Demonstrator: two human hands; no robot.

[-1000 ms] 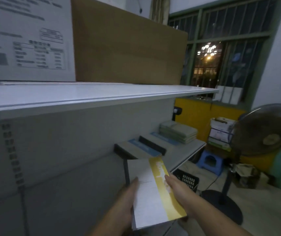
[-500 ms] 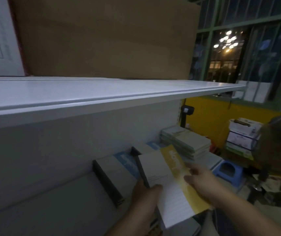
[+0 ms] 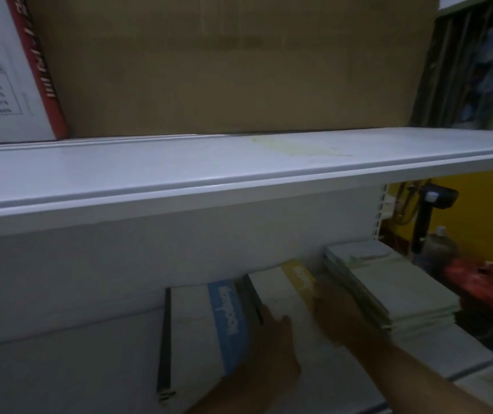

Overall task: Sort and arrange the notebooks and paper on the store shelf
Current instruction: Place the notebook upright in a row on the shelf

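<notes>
Two boxes on the upper shelf [image 3: 179,174]: one big cardboard box [image 3: 224,64], and one white box [image 3: 0,70] with a red edge at left. The lower shelf [image 3: 60,369] carries one stack of pale notebooks [image 3: 388,288] at right and two banded notebooks lying flat — one blue-band notebook [image 3: 203,330] and one yellow-band notebook [image 3: 281,294] between it and the stack. I count two hands on the yellow one. The left hand [image 3: 269,354] has its fingers laid straight over the left edge, holding nothing. The right hand [image 3: 334,315] is stretched along the yellow band — too dim to tell whether it pinches the edge.
</notes>
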